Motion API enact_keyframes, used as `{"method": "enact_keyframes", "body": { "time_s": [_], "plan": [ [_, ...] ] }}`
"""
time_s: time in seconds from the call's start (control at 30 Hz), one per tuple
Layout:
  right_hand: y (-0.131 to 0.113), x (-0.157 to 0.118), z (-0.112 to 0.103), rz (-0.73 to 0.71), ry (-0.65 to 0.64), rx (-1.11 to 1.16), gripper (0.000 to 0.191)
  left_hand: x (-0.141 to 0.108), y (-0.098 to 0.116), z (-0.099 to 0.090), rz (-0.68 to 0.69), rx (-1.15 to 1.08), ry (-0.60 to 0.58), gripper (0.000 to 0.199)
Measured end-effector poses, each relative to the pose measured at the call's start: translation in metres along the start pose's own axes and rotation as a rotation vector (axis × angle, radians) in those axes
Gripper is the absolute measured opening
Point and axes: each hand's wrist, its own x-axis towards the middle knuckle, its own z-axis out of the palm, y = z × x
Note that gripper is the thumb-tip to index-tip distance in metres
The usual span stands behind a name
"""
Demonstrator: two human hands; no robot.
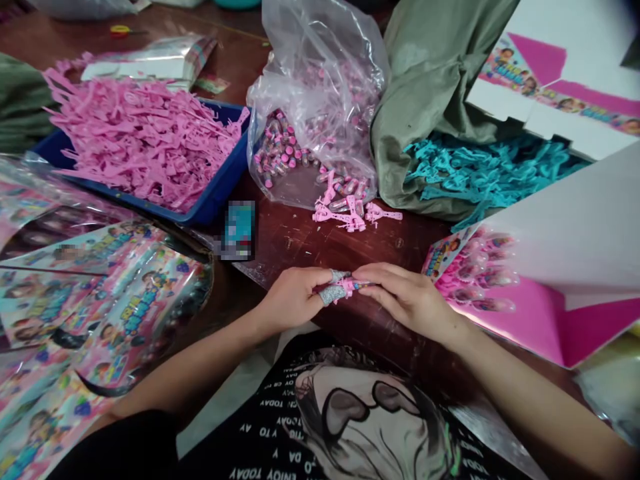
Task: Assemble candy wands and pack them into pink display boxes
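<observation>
Just above the table edge, in front of my body, my two hands meet over a pink plastic piece point(347, 287). My left hand point(294, 295), silvery tape around its thumb and a finger, is closed on it. From the other side, my right hand point(411, 295) pinches the end of the same piece, where small coloured bits show; its fingers hide the details. Beyond my hands lie several loose pink plastic pieces point(353, 215) at the mouth of a clear plastic bag point(320, 87) holding small pink-capped capsules point(286, 152).
A blue tray point(195, 208) heaped with pink plastic pieces point(150, 137) stands at left, near a phone-like object point(239, 230). Printed boxes point(135, 313) fill the lower left. A green sack point(425, 73) with teal pieces point(493, 170) and an open box of filled pieces point(475, 267) are at right.
</observation>
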Motion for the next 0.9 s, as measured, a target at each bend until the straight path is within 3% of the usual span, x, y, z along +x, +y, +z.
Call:
{"method": "enact_keyframes", "body": {
  "time_s": [0.13, 0.33, 0.43, 0.6, 0.67, 0.77, 0.83, 0.9],
  "plan": [
    [-0.003, 0.001, 0.002, -0.008, -0.046, -0.116, 0.035, 0.000, -0.002, 0.004, 0.104, 0.169, 0.054, 0.029],
    [-0.003, 0.003, 0.010, 0.031, -0.077, -0.256, 0.033, -0.005, -0.013, 0.015, 0.145, 0.327, 0.129, 0.041],
    [-0.001, 0.005, 0.014, 0.073, -0.117, -0.142, 0.030, -0.007, -0.017, 0.015, 0.172, 0.393, 0.138, 0.039],
    [0.014, 0.021, 0.012, 0.359, -0.242, 0.210, 0.034, -0.005, -0.022, -0.001, 0.158, 0.408, 0.095, 0.038],
    [0.029, 0.040, 0.008, 0.424, -0.103, 0.104, 0.039, -0.003, -0.025, -0.008, 0.082, 0.314, 0.110, 0.036],
    [0.061, 0.082, 0.002, 0.558, 0.241, -0.340, 0.039, 0.002, -0.030, -0.010, -0.077, -0.002, 0.144, 0.029],
    [0.081, 0.109, 0.001, 0.697, 0.257, -0.557, 0.038, 0.007, -0.035, -0.004, -0.142, -0.218, 0.179, 0.024],
    [0.094, 0.126, 0.003, 0.782, 0.161, -0.628, 0.035, 0.012, -0.040, 0.005, -0.170, -0.363, 0.221, 0.030]
  ]
}}
